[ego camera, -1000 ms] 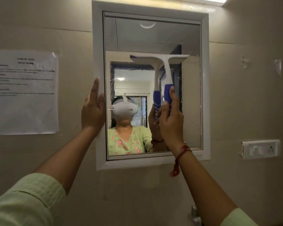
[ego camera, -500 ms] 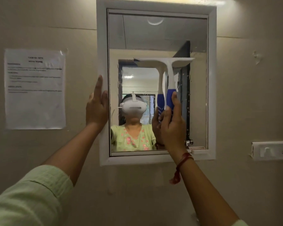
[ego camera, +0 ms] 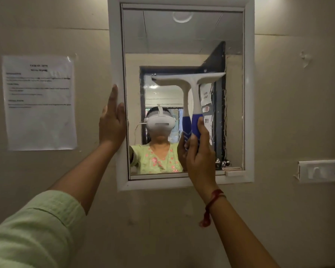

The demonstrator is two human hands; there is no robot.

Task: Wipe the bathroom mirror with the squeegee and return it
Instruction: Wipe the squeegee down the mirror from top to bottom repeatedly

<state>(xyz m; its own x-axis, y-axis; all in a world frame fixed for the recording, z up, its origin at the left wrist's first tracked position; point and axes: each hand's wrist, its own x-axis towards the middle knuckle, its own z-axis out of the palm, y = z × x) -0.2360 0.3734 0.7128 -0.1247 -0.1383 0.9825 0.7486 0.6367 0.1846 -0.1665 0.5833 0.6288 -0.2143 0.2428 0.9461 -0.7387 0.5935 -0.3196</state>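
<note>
A white-framed mirror hangs on the beige wall. My right hand grips the blue handle of a white squeegee, whose blade lies flat against the glass about halfway up, right of centre. The squeegee's reflection shows just to its left. My left hand rests flat against the mirror's left frame edge, fingers pointing up and holding nothing. A person wearing a white headset and a green top is reflected in the lower glass.
A printed paper sheet is taped to the wall left of the mirror. A white switch and socket plate sits on the wall at the right. A small white ledge juts from the frame's lower right corner.
The squeegee blade has slid a little lower down the glass with my right hand. My left hand stays on the left frame edge.
</note>
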